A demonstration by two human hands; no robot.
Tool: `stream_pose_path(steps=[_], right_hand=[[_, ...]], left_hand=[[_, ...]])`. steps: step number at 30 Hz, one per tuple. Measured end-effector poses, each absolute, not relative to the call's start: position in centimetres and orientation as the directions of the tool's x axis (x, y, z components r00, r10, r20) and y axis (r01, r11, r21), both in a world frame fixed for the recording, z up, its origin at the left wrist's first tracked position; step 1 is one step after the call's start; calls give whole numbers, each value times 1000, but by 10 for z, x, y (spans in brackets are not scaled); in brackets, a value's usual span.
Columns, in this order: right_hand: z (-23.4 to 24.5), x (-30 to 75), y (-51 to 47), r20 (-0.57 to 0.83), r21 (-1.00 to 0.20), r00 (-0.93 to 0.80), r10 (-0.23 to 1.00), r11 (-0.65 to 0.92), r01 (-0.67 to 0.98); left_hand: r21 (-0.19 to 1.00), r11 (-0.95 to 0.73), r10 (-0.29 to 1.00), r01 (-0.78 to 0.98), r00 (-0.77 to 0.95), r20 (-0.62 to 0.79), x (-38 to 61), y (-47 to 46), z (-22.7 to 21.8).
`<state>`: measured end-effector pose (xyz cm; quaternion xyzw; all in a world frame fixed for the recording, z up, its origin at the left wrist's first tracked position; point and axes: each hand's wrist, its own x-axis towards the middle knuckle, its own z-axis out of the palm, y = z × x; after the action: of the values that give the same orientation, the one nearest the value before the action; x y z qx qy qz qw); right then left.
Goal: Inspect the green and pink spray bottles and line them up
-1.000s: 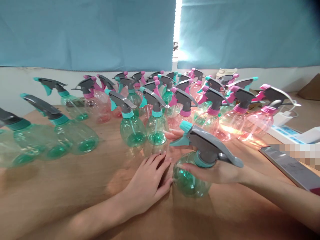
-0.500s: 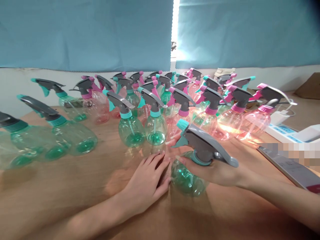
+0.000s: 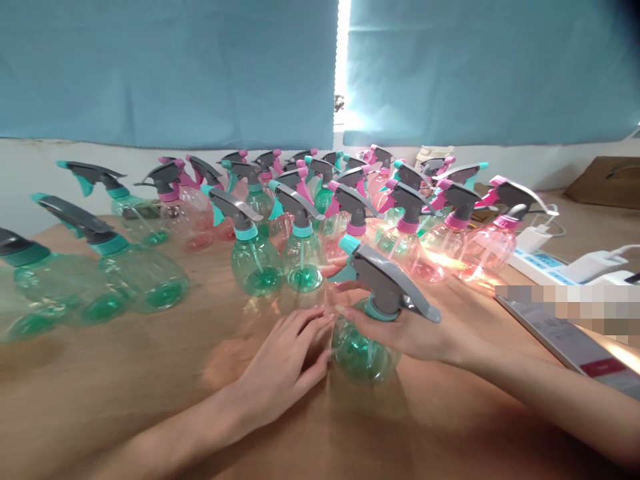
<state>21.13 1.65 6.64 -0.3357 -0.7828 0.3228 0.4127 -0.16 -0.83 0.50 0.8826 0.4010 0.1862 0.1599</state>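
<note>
My right hand (image 3: 417, 337) is wrapped around the upper body of a green see-through spray bottle (image 3: 365, 353), just below its turquoise collar. The bottle's grey trigger head points away to the left, and its base is at the table. Close by on the left, my left hand (image 3: 287, 357) is stretched out low over the wood, its fingers extended and the tips near the bottle's side; whether they touch it I cannot tell. Directly beyond stand two more green spray bottles, one (image 3: 304, 263) nearer the middle and another (image 3: 255, 263) to its left.
Several pink spray bottles (image 3: 490, 243) and green ones crowd the back of the wooden table (image 3: 150, 373). Another green bottle (image 3: 145, 277) stands among those on the left. At right are a flat grey device (image 3: 560, 340) and a white power strip (image 3: 537, 263) with plugs.
The spray bottle in my right hand has gone from leaning to nearly upright. The view has shifted slightly; my left hand stays beside the bottle.
</note>
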Motion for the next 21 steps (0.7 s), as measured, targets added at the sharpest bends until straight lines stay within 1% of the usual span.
stream_pose_path(steps=[4, 8, 11, 14, 18, 21], right_hand=[[65, 205, 15, 463, -782, -418, 782, 582, 223], [58, 190, 11, 494, -802, -381, 782, 579, 149], [53, 171, 9, 480, -834, -391, 785, 547, 73], [51, 145, 8, 454, -855, -439, 775, 517, 28], [56, 103, 6, 506, -806, -501, 702, 592, 16], [61, 76, 9, 547, -771, -531, 648, 636, -19]], left_hand=[[545, -586, 791, 600, 570, 223, -5, -17, 13], [594, -563, 809, 575, 530, 253, -11, -29, 20], [574, -544, 829, 612, 497, 256, -21, -40, 25], [524, -546, 837, 654, 453, 306, -33, -48, 30], [484, -510, 853, 711, 345, 391, -54, -57, 38], [485, -444, 873, 754, 241, 424, -72, -66, 43]])
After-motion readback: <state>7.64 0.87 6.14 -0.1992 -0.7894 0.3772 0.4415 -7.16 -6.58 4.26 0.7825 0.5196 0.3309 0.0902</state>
